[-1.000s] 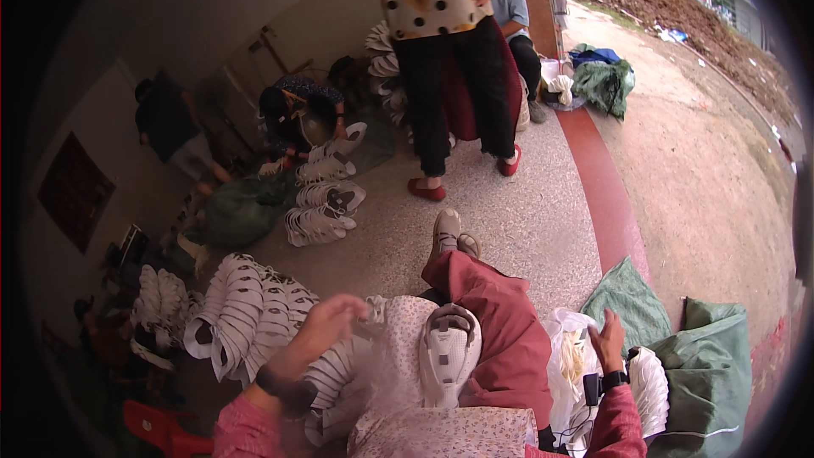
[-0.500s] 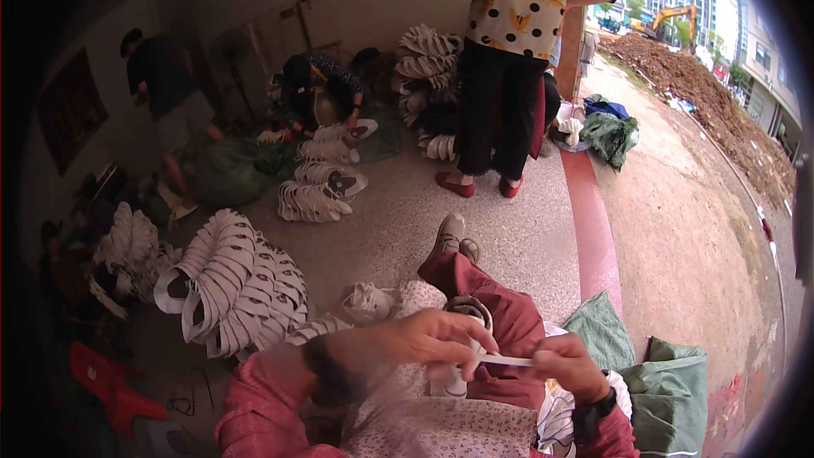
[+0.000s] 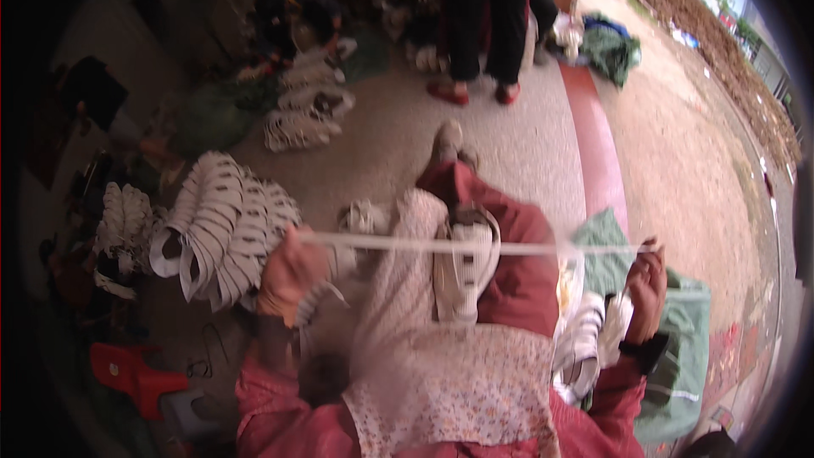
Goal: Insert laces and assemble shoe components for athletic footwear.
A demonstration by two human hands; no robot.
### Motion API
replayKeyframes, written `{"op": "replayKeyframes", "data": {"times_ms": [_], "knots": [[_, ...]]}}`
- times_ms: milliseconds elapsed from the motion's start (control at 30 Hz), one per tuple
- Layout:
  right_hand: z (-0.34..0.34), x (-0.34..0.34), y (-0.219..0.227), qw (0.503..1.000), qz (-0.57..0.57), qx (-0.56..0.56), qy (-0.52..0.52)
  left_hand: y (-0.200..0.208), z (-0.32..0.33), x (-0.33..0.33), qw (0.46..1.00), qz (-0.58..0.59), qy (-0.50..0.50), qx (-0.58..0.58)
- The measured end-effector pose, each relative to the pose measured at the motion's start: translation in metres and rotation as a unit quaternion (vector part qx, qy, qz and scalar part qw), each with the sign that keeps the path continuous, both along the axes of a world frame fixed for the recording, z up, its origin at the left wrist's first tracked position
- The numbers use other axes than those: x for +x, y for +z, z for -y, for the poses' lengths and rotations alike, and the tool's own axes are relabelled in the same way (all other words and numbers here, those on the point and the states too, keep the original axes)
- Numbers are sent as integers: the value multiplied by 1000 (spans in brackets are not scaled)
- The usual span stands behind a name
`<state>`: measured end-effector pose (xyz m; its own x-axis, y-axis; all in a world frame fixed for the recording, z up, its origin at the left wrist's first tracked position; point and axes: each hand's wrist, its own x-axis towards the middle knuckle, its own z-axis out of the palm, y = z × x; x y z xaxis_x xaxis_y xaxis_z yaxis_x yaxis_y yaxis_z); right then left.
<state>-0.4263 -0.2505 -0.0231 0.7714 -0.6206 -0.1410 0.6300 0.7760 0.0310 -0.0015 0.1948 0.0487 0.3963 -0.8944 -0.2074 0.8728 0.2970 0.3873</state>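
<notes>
A long white shoelace [image 3: 526,248] is stretched level across my lap between both hands. My left hand [image 3: 291,271], smeared by motion, is closed on its left end. At the right end my right hand [image 3: 648,284] pinches the lace between its fingers. Beneath the lace a white shoe upper [image 3: 465,276] with dark eyelet slots rests on my lap, touched by neither hand. Several more white uppers [image 3: 581,343] lie beside my right forearm. A floral apron [image 3: 458,373] covers my lap.
A large pile of nested white uppers [image 3: 225,229] stands at the left, with a red stool [image 3: 131,373] nearer. Green sacks [image 3: 678,356] lie at my right. Ahead, a standing person [image 3: 487,17] and a bent-over person [image 3: 292,17] are near further stacks.
My hands have moved far apart, the left one leftward and the right one rightward, drawing the lace out straight. The upper on my lap has come into fuller view. The view has tipped downward.
</notes>
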Motion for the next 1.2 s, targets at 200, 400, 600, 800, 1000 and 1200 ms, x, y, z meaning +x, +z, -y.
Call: {"op": "replayKeyframes", "data": {"times_ms": [200, 400, 600, 800, 1000, 1200], "knots": [[49, -52, -53, 986, -11, 144, -80, -42, -33, 33, 989, 47, 129, -62], [140, -216, -180, 947, -209, 83, -230, -82, -65, 70, 954, -32, 298, -1], [193, -328, -226, 918, -219, 84, -319, -90, -109, 91, 909, -3, 416, 23], [173, -407, -229, 847, -342, -18, -406, -83, -92, 103, 938, 119, 326, -14], [154, -329, -177, 776, -460, -272, -336, -41, 25, 55, 850, 394, 227, 268], [-65, 47, -10, 645, -460, -601, 103, -40, 125, -46, 634, 746, -9, 201]]}}
